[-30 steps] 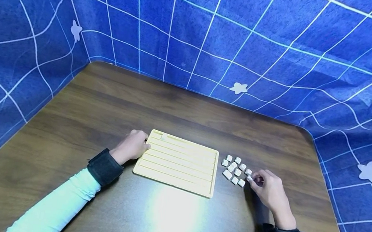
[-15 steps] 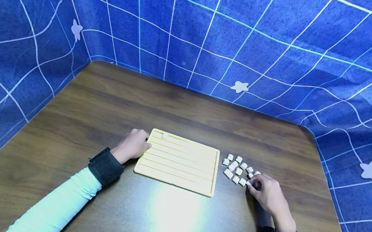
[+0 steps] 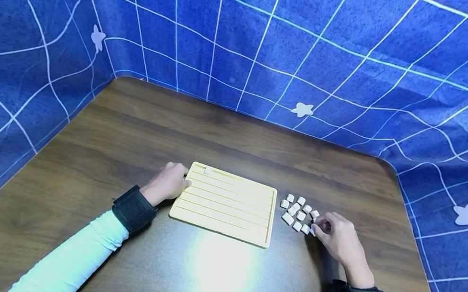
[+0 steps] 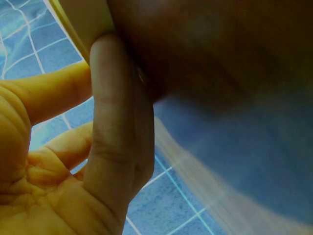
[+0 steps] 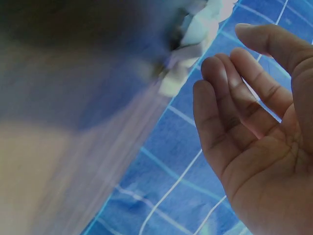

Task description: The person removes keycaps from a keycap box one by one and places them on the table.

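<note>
A pale yellow ridged tray (image 3: 223, 204) lies on the table, its long slots running side to side. My left hand (image 3: 169, 182) grips its left edge, thumb over the rim; in the left wrist view the fingers (image 4: 115, 107) meet the tray's corner (image 4: 85, 22). One small pale piece (image 3: 207, 171) sits in the tray's top-left slot. To the tray's right lies a cluster of small white keycap-like blocks (image 3: 301, 216). My right hand (image 3: 338, 235) is at the cluster's right end, covering some blocks. In the right wrist view its fingers (image 5: 210, 112) are loosely bent, apart from the thumb, with nothing between them.
The brown wooden table (image 3: 202, 123) has rounded far corners. Blue cloth (image 3: 245, 38) with white grid lines and star shapes hangs behind and along both sides. A bright light reflection (image 3: 223, 268) lies on the table in front of the tray.
My right hand has shifted slightly among the blocks at the cluster's right end, where their arrangement differs a little. The left hand stays at the tray's edge.
</note>
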{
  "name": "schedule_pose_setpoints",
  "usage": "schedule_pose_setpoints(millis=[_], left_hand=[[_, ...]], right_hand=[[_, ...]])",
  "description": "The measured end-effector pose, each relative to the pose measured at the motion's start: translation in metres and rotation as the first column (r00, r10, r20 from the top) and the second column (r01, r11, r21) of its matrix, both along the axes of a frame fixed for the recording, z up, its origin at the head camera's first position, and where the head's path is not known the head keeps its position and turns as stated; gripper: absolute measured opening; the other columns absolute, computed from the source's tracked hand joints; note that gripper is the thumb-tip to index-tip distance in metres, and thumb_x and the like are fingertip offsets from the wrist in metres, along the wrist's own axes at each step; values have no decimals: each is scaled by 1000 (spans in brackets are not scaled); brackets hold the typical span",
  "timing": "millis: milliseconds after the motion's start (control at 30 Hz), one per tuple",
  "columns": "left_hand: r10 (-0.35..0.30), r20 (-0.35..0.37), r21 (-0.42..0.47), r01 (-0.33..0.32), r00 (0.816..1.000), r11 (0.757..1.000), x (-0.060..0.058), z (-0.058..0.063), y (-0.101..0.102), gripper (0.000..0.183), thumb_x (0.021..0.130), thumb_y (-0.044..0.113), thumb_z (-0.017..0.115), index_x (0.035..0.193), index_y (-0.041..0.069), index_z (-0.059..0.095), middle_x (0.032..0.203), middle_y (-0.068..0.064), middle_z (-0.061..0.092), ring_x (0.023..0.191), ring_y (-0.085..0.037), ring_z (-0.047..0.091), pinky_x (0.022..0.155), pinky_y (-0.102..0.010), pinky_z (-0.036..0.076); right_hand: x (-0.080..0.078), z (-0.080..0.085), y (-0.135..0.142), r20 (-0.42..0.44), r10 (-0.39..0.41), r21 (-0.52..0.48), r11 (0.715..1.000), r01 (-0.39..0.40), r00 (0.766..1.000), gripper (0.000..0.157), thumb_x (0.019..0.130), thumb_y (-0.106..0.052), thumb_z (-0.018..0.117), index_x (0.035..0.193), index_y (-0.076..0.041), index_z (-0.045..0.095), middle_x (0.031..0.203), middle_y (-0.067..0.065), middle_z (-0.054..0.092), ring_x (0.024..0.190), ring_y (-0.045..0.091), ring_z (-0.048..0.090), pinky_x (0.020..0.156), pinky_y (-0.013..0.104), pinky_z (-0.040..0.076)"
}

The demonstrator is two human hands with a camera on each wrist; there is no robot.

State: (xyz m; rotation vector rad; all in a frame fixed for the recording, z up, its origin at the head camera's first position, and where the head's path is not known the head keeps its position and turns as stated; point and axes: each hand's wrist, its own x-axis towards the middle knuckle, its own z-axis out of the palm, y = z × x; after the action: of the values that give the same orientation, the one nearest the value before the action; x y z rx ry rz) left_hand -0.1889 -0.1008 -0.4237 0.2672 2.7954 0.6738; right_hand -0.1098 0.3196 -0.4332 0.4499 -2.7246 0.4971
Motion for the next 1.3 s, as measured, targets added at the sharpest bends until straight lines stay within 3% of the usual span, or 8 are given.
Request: schedule_pose_setpoints(millis=[267,467,800,1067,1300], left_hand=[[18,15,4,-18,1000,1000,-2,-3,0,28,90,19,60,108,-1,66,106,-21,67,96,-33,58,81,-49,50],[29,13,8,-29,999,1000,-2,-4,0,28,89,19,61,108,-1,67,108,-22,67,97,-34,58,81,-50,50],[29,-3,11,-29,1000,1000,-2,-2,-2,20,89,19,62,96,1,68,95,-17,67,84,-28,58,74,-47,50],[23,-14,0,-23,1000,1000,-2,-4,-2,17,88,19,62,81,4,65,81,-12,62,74,-25,54,68,-43,48],[25,-7,6,-25,1000,1000,-2,-6,-1,17,88,19,62,87,3,67,83,-12,63,74,-24,54,67,-42,48]], right_hand=[[-19,12,-22,-23,60,-10,998,-60,998,11,68,-2,75,71,-7,65,65,4,59,59,14,53,50,35,47],[-29,16,-40,17,84,-18,996,-83,996,10,71,-4,74,74,-5,65,68,6,60,61,15,55,52,35,49],[-47,30,-83,77,123,-38,992,-121,989,8,76,-10,72,81,-6,67,76,9,63,66,20,60,56,37,52],[-64,28,-135,37,260,-22,966,-259,965,17,74,-14,74,88,-5,68,84,9,65,73,22,64,61,40,56],[-77,23,-180,24,353,-8,936,-353,935,17,76,-13,73,89,-4,67,86,9,66,75,20,65,61,35,57]])
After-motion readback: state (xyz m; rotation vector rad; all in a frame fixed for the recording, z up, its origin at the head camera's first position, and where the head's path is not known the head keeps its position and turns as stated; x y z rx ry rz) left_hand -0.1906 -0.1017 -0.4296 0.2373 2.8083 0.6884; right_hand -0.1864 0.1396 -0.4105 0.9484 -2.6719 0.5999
